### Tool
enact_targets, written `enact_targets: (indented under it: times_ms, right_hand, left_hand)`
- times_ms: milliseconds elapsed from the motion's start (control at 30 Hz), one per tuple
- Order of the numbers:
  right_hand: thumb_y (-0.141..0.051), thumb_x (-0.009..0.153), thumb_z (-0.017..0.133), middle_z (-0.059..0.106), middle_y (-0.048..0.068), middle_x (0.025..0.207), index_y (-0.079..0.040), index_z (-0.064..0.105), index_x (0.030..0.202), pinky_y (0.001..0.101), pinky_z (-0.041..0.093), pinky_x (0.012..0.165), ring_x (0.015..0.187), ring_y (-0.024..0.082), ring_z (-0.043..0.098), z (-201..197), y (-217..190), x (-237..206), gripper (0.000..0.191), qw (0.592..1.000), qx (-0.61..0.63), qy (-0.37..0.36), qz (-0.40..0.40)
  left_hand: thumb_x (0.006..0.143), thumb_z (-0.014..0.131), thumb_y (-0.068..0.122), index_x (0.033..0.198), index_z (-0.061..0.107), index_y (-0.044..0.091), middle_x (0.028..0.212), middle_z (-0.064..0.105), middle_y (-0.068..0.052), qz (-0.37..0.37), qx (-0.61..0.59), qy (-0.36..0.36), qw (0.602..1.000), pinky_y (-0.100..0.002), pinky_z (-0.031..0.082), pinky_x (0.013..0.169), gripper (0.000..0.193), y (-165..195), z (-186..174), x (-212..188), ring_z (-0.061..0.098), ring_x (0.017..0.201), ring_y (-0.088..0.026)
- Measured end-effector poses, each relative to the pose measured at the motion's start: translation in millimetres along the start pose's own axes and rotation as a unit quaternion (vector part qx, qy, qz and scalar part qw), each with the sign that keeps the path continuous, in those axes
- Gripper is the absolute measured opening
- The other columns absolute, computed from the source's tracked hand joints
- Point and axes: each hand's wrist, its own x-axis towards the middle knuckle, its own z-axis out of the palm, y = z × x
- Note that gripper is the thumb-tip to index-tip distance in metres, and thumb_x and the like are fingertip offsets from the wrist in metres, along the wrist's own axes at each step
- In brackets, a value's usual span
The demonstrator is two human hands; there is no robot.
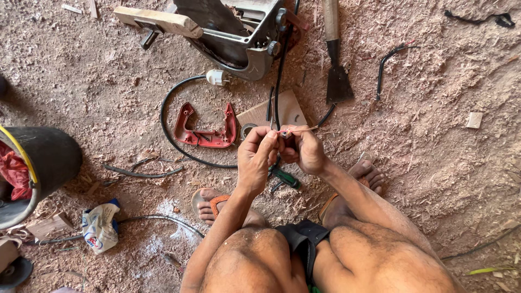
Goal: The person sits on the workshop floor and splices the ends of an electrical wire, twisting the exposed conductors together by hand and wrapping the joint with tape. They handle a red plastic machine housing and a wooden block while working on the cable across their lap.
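Left hand (pixel 255 157) and right hand (pixel 304 151) pinching one wire (pixel 301 129), one red casing (pixel 206 130)

Sawdust floor (pixel 434 163): red casing (pixel 206 130), chisel (pixel 337 81), bucket (pixel 49 157).

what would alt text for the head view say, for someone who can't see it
Seen from above, a squatting person's left hand and right hand pinch the bared end of a black cable between their fingertips. On the sawdust-covered ground ahead lie a red tool handle shell, a white plug, a chisel and an opened power tool.
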Motion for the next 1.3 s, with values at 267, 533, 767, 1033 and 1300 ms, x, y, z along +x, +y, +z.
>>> enact_targets:
  times_ms: [267,533,767,1033,1300]
  right_hand:
    - [-0.037,0.104,0.029,0.04,-0.002,0.062,-0.006,0.055,0.087,0.0286,0.029,0.047,0.05,0.011,0.03,0.6,1.9,-0.8,0.044,1.0,0.012,0.003,0.003]
    - [-0.037,0.103,0.029,0.04,-0.002,0.062,-0.006,0.054,0.086,0.0285,0.029,0.047,0.05,0.011,0.031,4.3,2.2,-1.5,0.043,1.0,0.019,0.003,0.012]
    - [-0.038,0.104,0.028,0.04,-0.002,0.063,-0.006,0.054,0.086,0.0277,0.03,0.047,0.051,0.01,0.032,5.7,2.3,-3.3,0.045,1.0,0.01,0.003,0.006]
    - [-0.037,0.104,0.027,0.04,-0.002,0.063,-0.006,0.054,0.088,0.0273,0.03,0.046,0.051,0.01,0.031,4.2,5.2,-2.1,0.044,1.0,0.016,-0.006,0.004]
    - [-0.038,0.103,0.029,0.04,-0.002,0.062,-0.007,0.054,0.087,0.0277,0.03,0.046,0.05,0.01,0.031,2.9,6.5,-3.0,0.043,1.0,0.02,-0.006,0.01]
  left_hand:
    - [0.107,0.061,0.018,0.108,0.062,0.004,0.085,0.063,0.0,0.0,-0.004,-0.006,1.0,-0.017,0.033,0.052,0.015,0.8,0.4,-1.9,0.044,0.06,0.0]
    - [0.106,0.061,0.018,0.108,0.062,0.004,0.084,0.063,0.0,-0.001,-0.004,-0.003,1.0,-0.017,0.033,0.052,0.015,1.8,0.4,-3.9,0.044,0.06,0.0]
    - [0.106,0.061,0.019,0.107,0.062,0.004,0.083,0.063,0.0,-0.001,0.002,0.0,1.0,-0.016,0.033,0.052,0.015,3.1,2.0,-5.7,0.045,0.06,0.0]
    - [0.106,0.061,0.02,0.105,0.063,0.005,0.082,0.063,0.001,-0.009,-0.006,0.003,1.0,-0.015,0.034,0.052,0.015,5.4,3.3,-6.9,0.046,0.06,0.001]
    - [0.106,0.062,0.02,0.104,0.063,0.006,0.083,0.063,0.001,-0.012,-0.004,0.008,1.0,-0.016,0.034,0.053,0.015,5.6,3.8,-8.8,0.046,0.061,0.001]
